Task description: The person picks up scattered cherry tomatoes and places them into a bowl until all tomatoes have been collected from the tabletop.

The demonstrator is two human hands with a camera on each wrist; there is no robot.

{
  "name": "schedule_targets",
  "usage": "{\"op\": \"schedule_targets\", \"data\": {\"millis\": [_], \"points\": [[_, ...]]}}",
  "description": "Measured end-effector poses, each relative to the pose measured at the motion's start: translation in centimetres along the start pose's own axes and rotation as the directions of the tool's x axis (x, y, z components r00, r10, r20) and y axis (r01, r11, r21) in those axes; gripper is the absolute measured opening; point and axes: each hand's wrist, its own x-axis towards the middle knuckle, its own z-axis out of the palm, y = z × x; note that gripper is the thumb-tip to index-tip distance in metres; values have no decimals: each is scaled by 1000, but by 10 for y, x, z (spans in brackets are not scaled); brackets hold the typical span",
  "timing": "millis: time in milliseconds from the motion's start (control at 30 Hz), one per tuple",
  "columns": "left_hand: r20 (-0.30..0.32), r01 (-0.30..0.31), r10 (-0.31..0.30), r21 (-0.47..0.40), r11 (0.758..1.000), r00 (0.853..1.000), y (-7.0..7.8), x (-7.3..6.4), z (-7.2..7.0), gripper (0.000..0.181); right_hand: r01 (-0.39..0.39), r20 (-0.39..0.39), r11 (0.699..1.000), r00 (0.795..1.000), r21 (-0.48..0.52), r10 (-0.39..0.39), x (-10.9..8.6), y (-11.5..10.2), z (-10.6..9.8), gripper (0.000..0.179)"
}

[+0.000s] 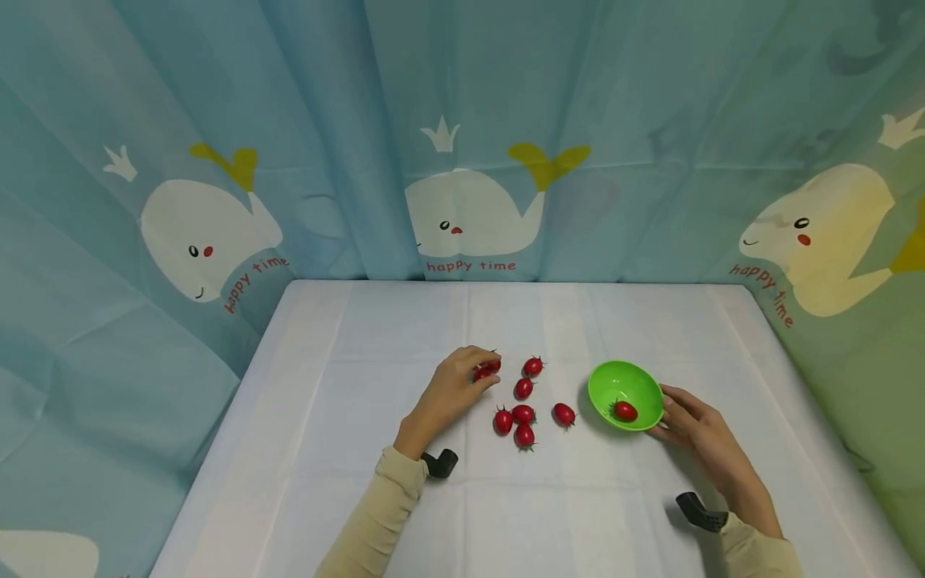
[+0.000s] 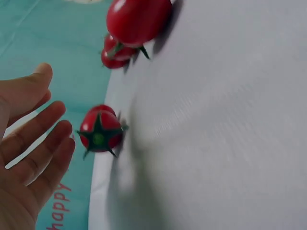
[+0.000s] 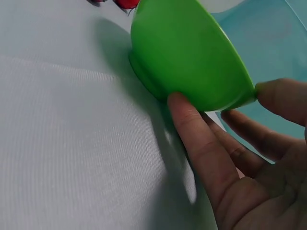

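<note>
My left hand reaches over two cherry tomatoes at the left of the group. In the left wrist view, its fingers and thumb are spread apart, with a small gap between the fingertips and a cherry tomato whose green calyx faces the camera. My right hand holds a green bowl at its right side. The right wrist view shows the thumb at the bowl's rim and the other fingers under its curved side. One cherry tomato lies inside the bowl.
Several more cherry tomatoes lie loose between the hands, one nearest the bowl. A white cloth covers the table. Behind it hangs a blue-green curtain printed with whales. Black wrist mounts stick out by both sleeves.
</note>
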Motion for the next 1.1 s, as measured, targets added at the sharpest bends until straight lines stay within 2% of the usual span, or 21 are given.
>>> {"op": "schedule_targets", "data": {"millis": [267,467,667,1100], "points": [[19,22,-22,43,999,1000,-10,-7,2,36,13,6,999,1000,51,-14,3,0,1,64],[23,45,-47,86,995,999,-13,-8,2,35,7,-1,1000,1000,25,-7,6,-2,4,66],[79,112,-120,108,988,990,-12,-9,0,37,5,-4,1000,1000,-3,-5,11,-5,8,67],[120,173,-175,30,985,977,-11,-10,-2,30,-25,-26,999,999,-26,25,14,-4,11,69]]}}
